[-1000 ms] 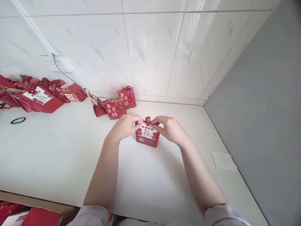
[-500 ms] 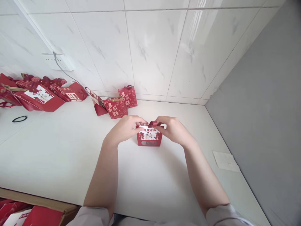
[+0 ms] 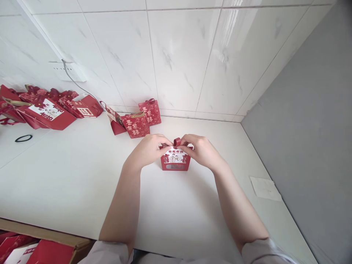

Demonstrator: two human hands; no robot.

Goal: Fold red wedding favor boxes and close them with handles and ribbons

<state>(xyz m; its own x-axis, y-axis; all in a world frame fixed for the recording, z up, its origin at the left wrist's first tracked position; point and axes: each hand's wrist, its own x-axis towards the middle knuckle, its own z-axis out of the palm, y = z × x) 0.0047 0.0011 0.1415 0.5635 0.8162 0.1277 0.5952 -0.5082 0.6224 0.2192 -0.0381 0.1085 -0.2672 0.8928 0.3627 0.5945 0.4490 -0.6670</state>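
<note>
A small red gift box [image 3: 175, 167] stands upright on the white table in front of me, its printed front panel and small window facing me. A dark red ribbon loop [image 3: 177, 142] sticks up from the middle of its top edge. My left hand [image 3: 151, 148] pinches the top edge just left of the ribbon, thumb in front and fingers behind. On the other side, my right hand [image 3: 200, 149] pinches the same edge close to the ribbon. The fingertips behind the box are partly hidden.
Several red gift boxes [image 3: 135, 125] stand near the tiled wall, with more bunched at the far left [image 3: 62, 123]. A black ring [image 3: 23, 138] lies on the left. A cardboard carton [image 3: 79, 244] holds red boxes at lower left. A white sheet [image 3: 265, 188] lies by the grey partition.
Both hands have slid inward along the box's top edge toward the ribbon. The ribbon loop now stands more upright. The box stays in place.
</note>
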